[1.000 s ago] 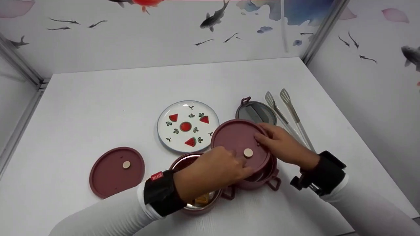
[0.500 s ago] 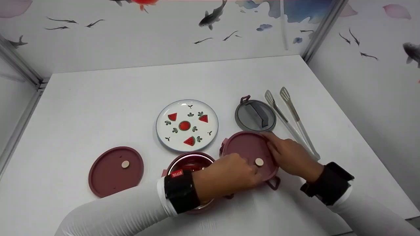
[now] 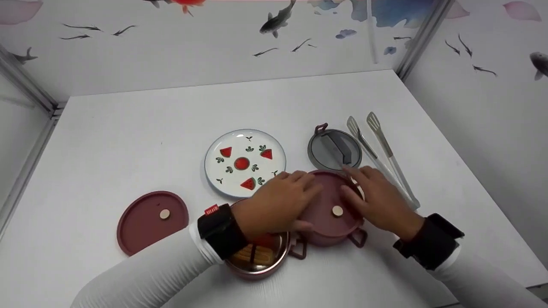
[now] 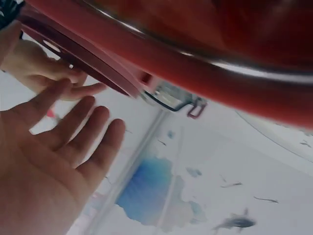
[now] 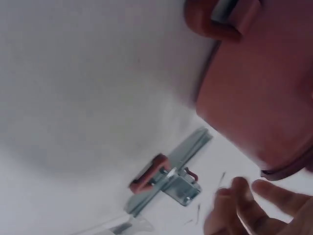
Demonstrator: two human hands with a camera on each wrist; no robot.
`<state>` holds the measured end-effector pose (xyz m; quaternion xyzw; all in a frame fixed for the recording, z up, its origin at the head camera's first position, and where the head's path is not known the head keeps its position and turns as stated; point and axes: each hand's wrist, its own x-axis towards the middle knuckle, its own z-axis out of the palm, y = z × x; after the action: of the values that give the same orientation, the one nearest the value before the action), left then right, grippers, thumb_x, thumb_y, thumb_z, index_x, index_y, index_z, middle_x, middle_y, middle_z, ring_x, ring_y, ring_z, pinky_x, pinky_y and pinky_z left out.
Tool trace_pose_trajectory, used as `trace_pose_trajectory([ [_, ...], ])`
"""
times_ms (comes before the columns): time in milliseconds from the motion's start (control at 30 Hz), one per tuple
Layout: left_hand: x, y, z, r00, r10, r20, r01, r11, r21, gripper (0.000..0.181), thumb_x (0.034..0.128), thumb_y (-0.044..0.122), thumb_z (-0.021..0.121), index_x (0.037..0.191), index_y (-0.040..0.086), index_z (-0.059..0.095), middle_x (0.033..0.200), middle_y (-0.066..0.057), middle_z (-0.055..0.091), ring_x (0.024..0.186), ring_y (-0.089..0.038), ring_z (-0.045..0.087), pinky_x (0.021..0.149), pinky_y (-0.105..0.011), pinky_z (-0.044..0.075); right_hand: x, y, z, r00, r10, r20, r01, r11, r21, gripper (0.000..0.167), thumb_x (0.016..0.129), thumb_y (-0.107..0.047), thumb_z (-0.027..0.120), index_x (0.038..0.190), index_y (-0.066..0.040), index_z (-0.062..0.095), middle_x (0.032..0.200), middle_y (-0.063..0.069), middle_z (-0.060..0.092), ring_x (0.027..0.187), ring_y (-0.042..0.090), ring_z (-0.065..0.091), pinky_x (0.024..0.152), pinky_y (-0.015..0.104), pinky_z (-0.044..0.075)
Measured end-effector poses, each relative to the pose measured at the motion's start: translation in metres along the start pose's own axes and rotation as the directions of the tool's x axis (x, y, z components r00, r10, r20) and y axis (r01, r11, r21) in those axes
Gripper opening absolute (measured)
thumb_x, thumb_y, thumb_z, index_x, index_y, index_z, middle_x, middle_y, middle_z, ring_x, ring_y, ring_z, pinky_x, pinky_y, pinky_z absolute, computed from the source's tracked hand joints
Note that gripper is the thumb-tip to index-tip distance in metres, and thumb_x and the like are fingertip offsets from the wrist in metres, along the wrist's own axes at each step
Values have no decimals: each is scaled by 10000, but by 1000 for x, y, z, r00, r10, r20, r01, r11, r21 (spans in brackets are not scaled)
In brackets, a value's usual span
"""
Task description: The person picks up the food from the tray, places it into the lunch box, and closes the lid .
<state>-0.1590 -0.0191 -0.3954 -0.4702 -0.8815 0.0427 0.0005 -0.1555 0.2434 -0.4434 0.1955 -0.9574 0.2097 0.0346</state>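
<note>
In the head view a dark red lid (image 3: 321,194) with a beige knob covers the right red pot (image 3: 327,240). My left hand (image 3: 278,203) is over the lid's left side, fingers spread, holding nothing; the left wrist view shows its fingers (image 4: 93,132) nearly straight. My right hand (image 3: 383,205) is at the lid's right edge, its fingers loosely bent and gripping nothing; whether they touch the rim is unclear. My left forearm partly hides the left red pot (image 3: 257,276), in which yellow-orange pieces (image 3: 257,254) show. The right wrist view has the right hand (image 5: 264,210) beside a pot wall.
A second red lid (image 3: 143,224) lies at the left. Behind the pots are a watermelon-patterned plate (image 3: 231,173) and a small grey-lidded pot (image 3: 329,149). Slotted tongs (image 3: 391,167) lie at the right. Patterned walls bound the table at the back and right.
The lid has come down from a tilt onto the right pot. Both hands have let go of it, their fingers opening; the left hand has drawn back leftward.
</note>
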Motion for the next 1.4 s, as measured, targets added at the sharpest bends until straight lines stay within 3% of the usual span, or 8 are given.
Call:
trace_pose_trajectory([
  [133, -4, -14, 3, 987, -107, 122, 124, 983, -139, 972, 877, 713, 565, 1572, 85, 305, 1586, -108, 401, 1450, -271, 414, 1160, -434, 396, -5, -6, 2, 988, -134, 80, 133, 991, 19, 800, 940, -483, 649, 1590, -177, 296, 1605, 140, 296, 1470, 365, 292, 1115, 598, 355],
  [200, -5, -18, 5, 979, -130, 159, 156, 974, -166, 986, 870, 720, 568, 1574, 83, 302, 1581, -93, 419, 1431, -269, 446, 1153, -442, 403, -6, -9, 5, 976, -173, 134, 176, 984, -7, 909, 894, -563, 669, 1608, -208, 233, 1658, 135, 193, 1515, 399, 196, 1143, 633, 302],
  [333, -3, -20, 6, 974, -142, 175, 173, 968, -181, 985, 860, 727, 577, 1569, 93, 321, 1547, -77, 472, 1371, -275, 518, 1105, -467, 447, -5, -11, 8, 964, -191, 185, 205, 977, -60, 1020, 826, -669, 676, 1614, -226, 203, 1676, 148, 145, 1531, 432, 122, 1165, 648, 254],
  [567, 0, -23, 9, 967, -155, 200, 194, 962, -192, 982, 854, 740, 570, 1574, 121, 320, 1463, -112, 557, 1301, -273, 578, 1033, -484, 504, -2, -9, 11, 951, -216, 220, 236, 969, -73, 993, 829, -691, 650, 1610, -257, 216, 1677, 170, 124, 1529, 440, 128, 1158, 660, 257],
  [933, -2, -22, 12, 977, -173, 128, 205, 931, -303, 969, 801, 665, 702, 1536, 113, 395, 1159, -93, 719, 1076, -226, 675, 904, -420, 566, -2, -7, 16, 950, -250, 189, 273, 956, -106, 925, 824, -699, 646, 1585, -309, 294, 1675, 179, 121, 1524, 424, 152, 1127, 658, 310],
  [1233, 4, -16, 4, 963, -213, 163, 247, 940, -234, 997, 764, 665, 735, 1524, 100, 422, 1153, -103, 732, 1054, -261, 682, 902, -502, 557, -1, -11, 14, 944, -261, 201, 292, 945, -148, 932, 824, -720, 629, 1588, -319, 277, 1670, 189, 128, 1522, 429, 144, 1113, 652, 336],
  [1400, 3, -15, 4, 964, -207, 165, 244, 938, -245, 994, 770, 651, 742, 1523, 86, 422, 1154, -108, 732, 1052, -251, 685, 886, -462, 571, -1, -11, 15, 941, -260, 217, 292, 947, -132, 934, 828, -707, 636, 1592, -317, 266, 1675, 179, 113, 1533, 412, 123, 1105, 627, 369],
])
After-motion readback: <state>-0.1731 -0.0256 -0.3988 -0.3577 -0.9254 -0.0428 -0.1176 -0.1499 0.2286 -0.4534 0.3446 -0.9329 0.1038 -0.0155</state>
